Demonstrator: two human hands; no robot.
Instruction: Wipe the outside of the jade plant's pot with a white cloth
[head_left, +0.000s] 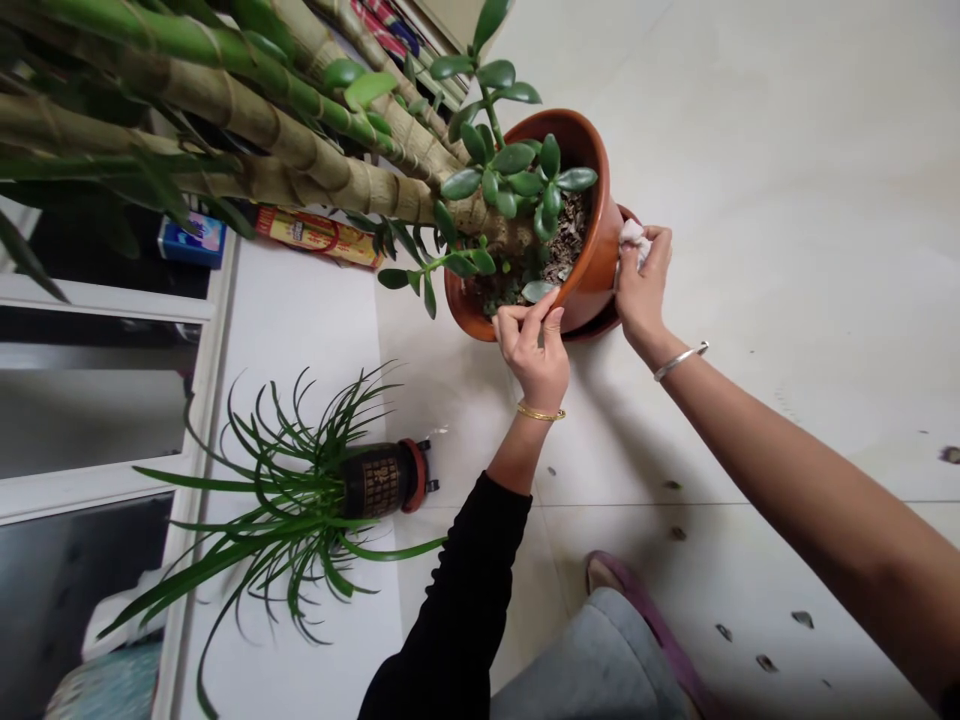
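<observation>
A large orange-brown flowerpot (pixel 591 270) stands on a saucer (pixel 609 322). Thick ringed stems (pixel 405 195) and a jade plant (pixel 514 175) with rounded leaves grow from its soil. My left hand (pixel 534 350), with a gold bracelet at the wrist, is closed on the pot's near rim, its fingertips beside a jade leaf. In my right hand (pixel 643 290) is a crumpled white tissue (pixel 634 240), pressed against the pot's outer side just above the saucer. The palm side of this hand is partly hidden.
A spider-like leafy plant in a dark pot (pixel 375 480) stands on a small wheeled base to the left. Beyond are a blue pack (pixel 192 240), a red and yellow package (pixel 319 236) and glass-panelled doors (pixel 97 400). Several dark bits (pixel 766 663) lie on the tiles near my slippered foot (pixel 652 610).
</observation>
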